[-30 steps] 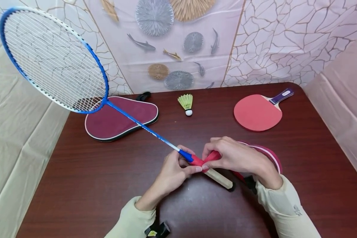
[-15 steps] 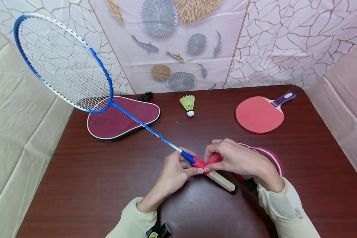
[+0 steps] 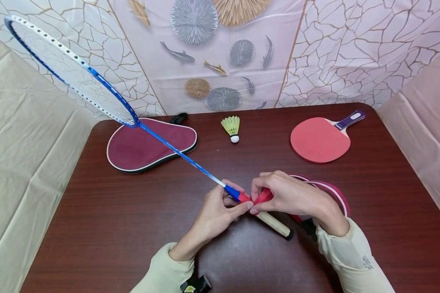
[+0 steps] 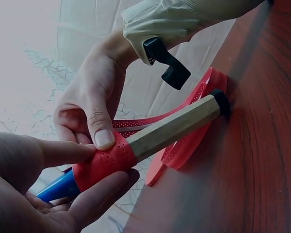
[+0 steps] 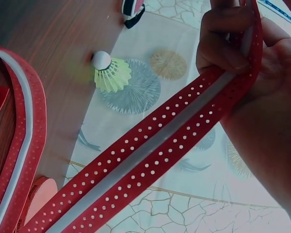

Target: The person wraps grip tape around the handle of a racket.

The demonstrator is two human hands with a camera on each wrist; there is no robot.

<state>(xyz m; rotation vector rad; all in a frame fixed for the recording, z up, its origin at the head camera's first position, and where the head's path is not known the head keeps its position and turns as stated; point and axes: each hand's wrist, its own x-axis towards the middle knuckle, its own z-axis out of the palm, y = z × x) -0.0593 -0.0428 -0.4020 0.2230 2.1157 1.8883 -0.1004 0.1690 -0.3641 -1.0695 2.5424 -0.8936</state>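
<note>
What matters most in space here is how the red tape [image 5: 140,155] stands to the racket handle [image 3: 274,224]. The badminton racket [image 3: 183,156] has its long axis slanting from the raised head at upper left down to the black end cap [image 3: 289,235] at lower right, in the head view. Red tape wraps the top of the handle, next to the blue cone [image 3: 232,193]; the bare wood runs on from there, down and to the right, past the fingertips. The right hand [image 3: 291,193] is nearer to that bare stretch, and the loose tape leads off to its side, looping beyond the forearm.

The left hand [image 3: 217,217] pinches the wrapped part between thumb and fingers. The right hand's fingers are curled round the tape, its thumb pressed on the wrap's edge. Whether the end cap touches the surface [image 3: 132,228] cannot be told.

Counted: one racket, one shuttlecock [image 3: 232,129], one paddle [image 3: 320,140] with a red face, one dark red case [image 3: 152,146] and two hands; the tape looks like one strip, though part of it is hidden
</note>
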